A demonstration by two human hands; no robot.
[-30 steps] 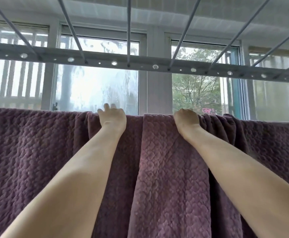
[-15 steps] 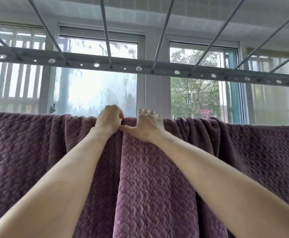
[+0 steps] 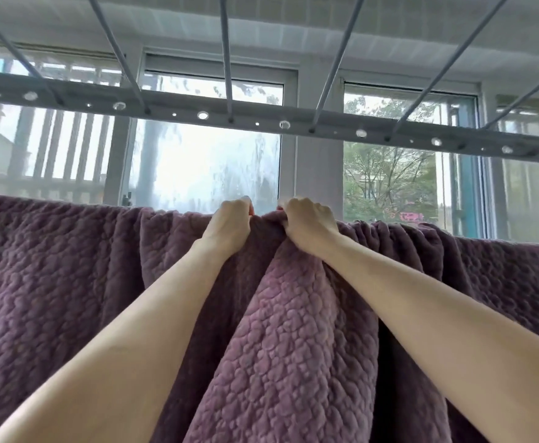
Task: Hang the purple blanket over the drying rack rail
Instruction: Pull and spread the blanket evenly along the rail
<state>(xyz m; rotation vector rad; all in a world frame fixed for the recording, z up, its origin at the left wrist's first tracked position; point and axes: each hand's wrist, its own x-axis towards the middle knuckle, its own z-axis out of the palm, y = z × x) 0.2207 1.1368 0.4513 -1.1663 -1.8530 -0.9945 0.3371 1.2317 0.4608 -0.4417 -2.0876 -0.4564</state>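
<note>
Purple blanket [image 3: 293,346] hangs draped over a rail I can't actually see under the cloth, its top edge running the full width below the windows [image 3: 204,167], bunched into folds around the middle. My left hand [image 3: 231,223] and right hand [image 3: 306,223] sit close together at that top edge near its middle, each grip curled and pinching a gather of blanket, fingers probably hooked over the far side, though that part is hidden. Grey rack crossbar [image 3: 261,119] with thin rods [image 3: 226,55] runs overhead, well above the blanket.
</note>
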